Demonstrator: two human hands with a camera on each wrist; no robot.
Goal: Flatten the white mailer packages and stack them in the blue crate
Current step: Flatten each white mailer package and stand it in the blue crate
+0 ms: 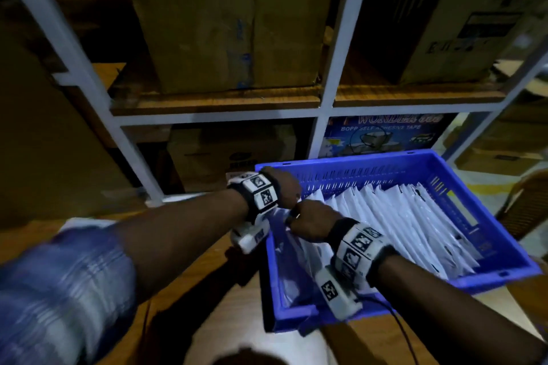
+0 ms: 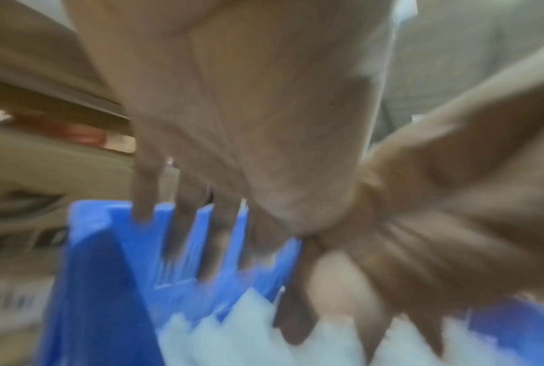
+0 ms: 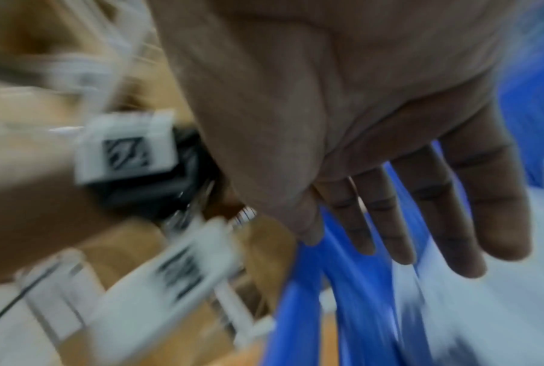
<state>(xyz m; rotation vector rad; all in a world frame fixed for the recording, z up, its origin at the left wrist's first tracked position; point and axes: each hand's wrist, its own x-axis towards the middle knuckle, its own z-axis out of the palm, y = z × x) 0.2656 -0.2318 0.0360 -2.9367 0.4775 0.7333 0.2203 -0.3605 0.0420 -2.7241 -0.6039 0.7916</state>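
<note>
A blue crate stands on a wooden table and holds a row of white mailers standing on edge and leaning. Both my hands are at the crate's left end. My left hand reaches down with straight fingers by the crate wall, above the mailers' tops. Just beside it, my right hand points its straight fingers down at the leftmost mailer. Neither hand plainly grips anything. The wrist views are blurred.
Behind the table stands a white metal rack with cardboard boxes and a tape carton. Something white lies on the table at the left. A chair back shows at the right edge.
</note>
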